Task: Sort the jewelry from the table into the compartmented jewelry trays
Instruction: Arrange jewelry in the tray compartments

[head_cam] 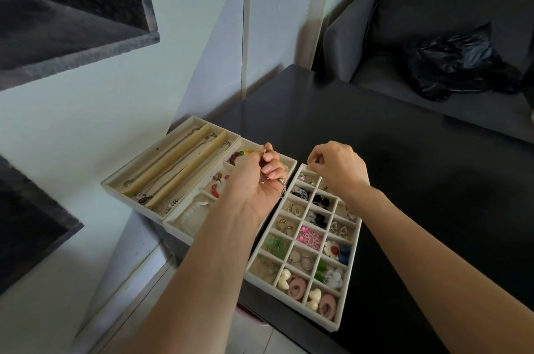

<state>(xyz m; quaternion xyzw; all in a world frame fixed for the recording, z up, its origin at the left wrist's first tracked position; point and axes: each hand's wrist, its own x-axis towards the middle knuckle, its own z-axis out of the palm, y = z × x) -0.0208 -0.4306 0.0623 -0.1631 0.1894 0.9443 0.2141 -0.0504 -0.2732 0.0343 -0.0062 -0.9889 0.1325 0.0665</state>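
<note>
The left hand (254, 177) was curled around a small clump of jewelry (267, 177), pinching a thin gold piece (260, 152) whose long axis pointed up-left over the middle tray (199, 209); the right hand (338, 169) pinched something too small to identify above the far corner of the grid tray (306, 241). Three beige trays sat side by side on a black table (404, 180), the long-slot tray (170, 169) leftmost by a pale wall (115, 93), with a dark sofa (433, 36) and black bag (456, 62) behind.

left hand (254, 177) palm-up, fingers curled in a grip, right hand (338, 166) palm-down, fingertips pinched
</note>
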